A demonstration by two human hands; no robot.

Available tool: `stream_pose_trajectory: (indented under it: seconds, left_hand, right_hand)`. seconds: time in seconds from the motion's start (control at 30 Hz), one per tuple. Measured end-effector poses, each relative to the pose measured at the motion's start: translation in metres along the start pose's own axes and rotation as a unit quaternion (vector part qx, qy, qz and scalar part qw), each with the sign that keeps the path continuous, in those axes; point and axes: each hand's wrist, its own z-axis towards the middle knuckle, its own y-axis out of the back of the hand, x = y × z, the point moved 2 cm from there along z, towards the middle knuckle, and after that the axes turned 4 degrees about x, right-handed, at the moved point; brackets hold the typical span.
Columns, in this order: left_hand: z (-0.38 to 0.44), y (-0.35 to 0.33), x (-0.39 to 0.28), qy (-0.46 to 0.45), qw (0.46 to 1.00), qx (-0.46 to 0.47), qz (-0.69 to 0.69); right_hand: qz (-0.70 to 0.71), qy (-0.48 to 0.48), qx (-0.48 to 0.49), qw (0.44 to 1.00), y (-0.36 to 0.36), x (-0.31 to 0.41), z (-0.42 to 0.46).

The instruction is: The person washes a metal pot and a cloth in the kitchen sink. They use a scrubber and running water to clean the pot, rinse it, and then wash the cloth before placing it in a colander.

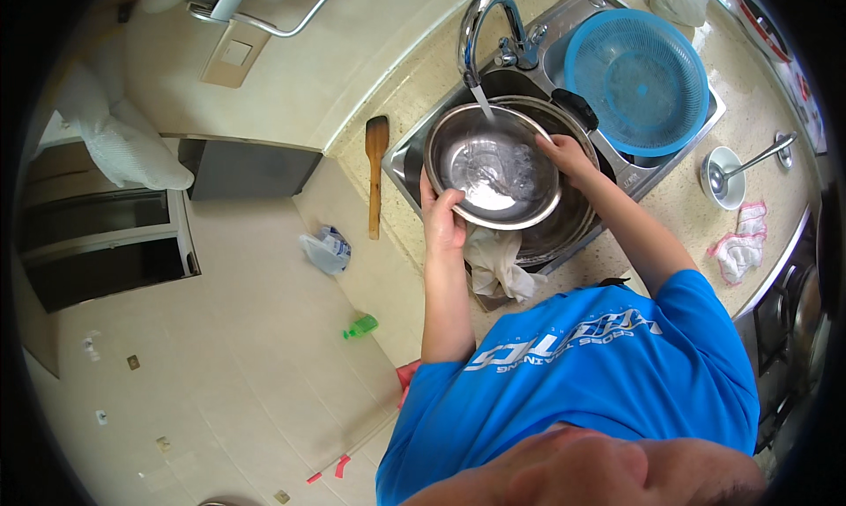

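A round stainless-steel bowl point(499, 166) is held tilted beneath the faucet point(492, 27). Water runs from the spout into it and splashes over its inside. My left hand point(444, 218) grips the near-left rim with the thumb over the edge. At the opposite side, my right hand point(565, 156) grips the rim. Below the bowl, partly hidden by it, a larger metal pan point(578, 192) with a black handle point(575, 109) sits in the left basin of the sink point(413, 152). A white cloth point(502, 261) hangs over the sink's front edge, close to my left hand.
A blue plastic colander point(638, 83) covers the right basin. Left of the sink lies a wooden spatula point(376, 176). A white bowl point(726, 176) holding a metal ladle point(753, 159), a pink-edged cloth point(740, 245) and a gas stove point(783, 334) are on the right.
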Motion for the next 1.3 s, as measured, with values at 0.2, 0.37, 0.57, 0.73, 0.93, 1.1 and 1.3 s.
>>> stream_pose_trajectory:
  seconds: [0.2, 0.37, 0.57, 0.73, 0.93, 1.1, 1.3]
  left_hand:
    - [0.002, 0.002, -0.013, 0.01, 0.999, -0.038, 0.004]
    - [0.012, 0.048, 0.016, 0.068, 0.99, -0.066, -0.106]
    - [0.008, 0.035, 0.026, 0.045, 0.991, -0.057, -0.114]
    - [0.006, 0.044, 0.036, 0.107, 0.981, -0.077, -0.142]
    - [0.01, 0.049, 0.045, 0.152, 0.975, -0.097, -0.133]
    - [-0.001, 0.026, 0.028, 0.098, 0.983, -0.061, -0.146]
    - [0.017, 0.024, 0.039, 0.103, 0.98, 0.0, -0.173]
  right_hand:
    - [-0.125, 0.304, -0.135, 0.935, -0.036, 0.047, 0.015]
    - [-0.176, 0.439, -0.392, 0.789, 0.017, 0.128, 0.029]
    - [-0.288, 0.32, -0.268, 0.862, 0.044, 0.167, 0.08]
    - [-0.341, 0.25, -0.199, 0.884, 0.024, 0.19, 0.088]
    - [-0.328, 0.335, -0.246, 0.848, 0.041, 0.177, 0.133]
    - [-0.219, 0.388, -0.236, 0.864, 0.036, 0.131, 0.025]
    - [0.167, -0.109, 0.214, 0.956, 0.027, 0.061, -0.099]
